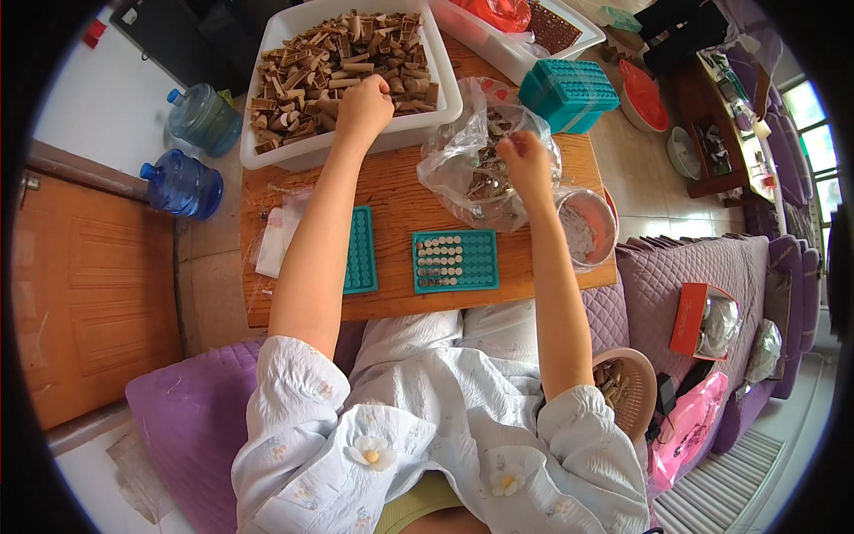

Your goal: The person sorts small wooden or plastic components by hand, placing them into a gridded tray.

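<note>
My left hand (365, 109) is at the near side of a white plastic bin (451, 98) heaped with short, curved brown pieces (311, 58) that look like cardboard or bamboo. Its fingers are curled together, and whatever lies in them is hidden. Over a clear plastic bag (445, 173) of small, shiny pieces (487, 182), my right hand (527, 160) has its fingers bent in a pinch; what they hold is too blurred to make out. Between my forearms lies a teal tray (480, 260) partly filled with rows of small, round, pale pieces (440, 254). Another teal tray (360, 249) is half behind my left forearm.
A stack of teal trays (569, 93) stands behind the bag. A round tub (587, 227) with white contents sits by the wooden table's (391, 200) right edge. Beside my right elbow is a basket (636, 392) of brown pieces. Water jugs (182, 182) stand left on the floor.
</note>
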`<state>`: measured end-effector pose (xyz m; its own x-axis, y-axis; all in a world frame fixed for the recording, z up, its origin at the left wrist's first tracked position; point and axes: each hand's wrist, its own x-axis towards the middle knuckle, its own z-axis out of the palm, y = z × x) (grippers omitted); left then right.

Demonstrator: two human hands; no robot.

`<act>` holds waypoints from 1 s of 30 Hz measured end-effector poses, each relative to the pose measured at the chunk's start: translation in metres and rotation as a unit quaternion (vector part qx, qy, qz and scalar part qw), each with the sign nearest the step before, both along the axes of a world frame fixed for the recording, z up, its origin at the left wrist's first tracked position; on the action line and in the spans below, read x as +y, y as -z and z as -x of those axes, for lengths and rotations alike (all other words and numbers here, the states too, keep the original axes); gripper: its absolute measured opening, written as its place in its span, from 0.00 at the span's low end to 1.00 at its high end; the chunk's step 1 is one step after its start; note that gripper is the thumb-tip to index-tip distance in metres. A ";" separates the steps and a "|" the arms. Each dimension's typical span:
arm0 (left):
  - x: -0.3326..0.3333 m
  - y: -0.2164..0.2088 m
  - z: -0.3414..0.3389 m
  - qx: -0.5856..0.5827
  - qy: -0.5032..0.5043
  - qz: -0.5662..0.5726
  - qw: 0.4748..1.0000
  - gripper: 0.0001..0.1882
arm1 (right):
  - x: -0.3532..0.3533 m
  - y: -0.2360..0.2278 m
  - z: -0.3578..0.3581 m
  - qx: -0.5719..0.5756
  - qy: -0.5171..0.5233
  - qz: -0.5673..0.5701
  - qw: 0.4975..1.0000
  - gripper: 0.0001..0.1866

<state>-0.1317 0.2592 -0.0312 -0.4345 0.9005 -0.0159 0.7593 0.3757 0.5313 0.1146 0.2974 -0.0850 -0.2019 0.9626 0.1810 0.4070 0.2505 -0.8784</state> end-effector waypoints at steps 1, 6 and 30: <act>-0.004 -0.002 0.000 0.013 -0.008 -0.041 0.999 0.09 | 0.002 -0.004 -0.001 0.113 -0.014 0.024 0.993 0.09; -0.014 0.006 0.001 0.085 -0.045 -0.221 0.970 0.05 | -0.011 -0.072 0.000 0.449 -0.081 0.113 0.883 0.07; -0.094 -0.010 -0.070 -0.562 -0.015 -0.400 0.724 0.10 | -0.049 -0.089 -0.032 0.667 -0.189 0.312 0.649 0.10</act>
<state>-0.0619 0.1653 -0.0210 -0.5713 0.8075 0.1464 -0.3245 -0.3861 0.8635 0.1463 0.2483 0.0041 -0.5091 0.8599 0.0370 -0.8082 -0.4628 -0.3643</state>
